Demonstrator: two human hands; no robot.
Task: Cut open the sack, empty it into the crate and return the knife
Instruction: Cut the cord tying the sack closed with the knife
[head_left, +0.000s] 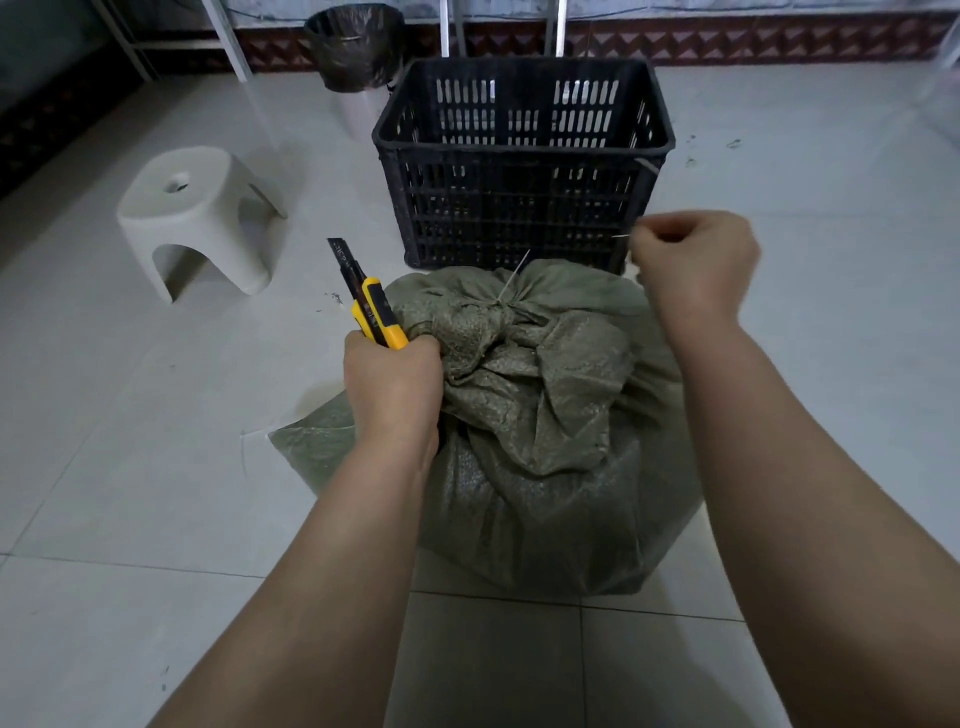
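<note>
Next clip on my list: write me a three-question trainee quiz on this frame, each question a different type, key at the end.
1. True or false: the left hand grips the yellow and black utility knife with its blade pointing away from the person.
2. Multiple choice: the black slatted plastic crate stands A) beyond the green woven sack, B) on the white plastic stool, C) inside the sack.
3. Fill in: the sack's gathered neck is tied with thin white ____.

Key: 1 true; 2 A; 3 string, one strand of it pinched in the right hand.
</note>
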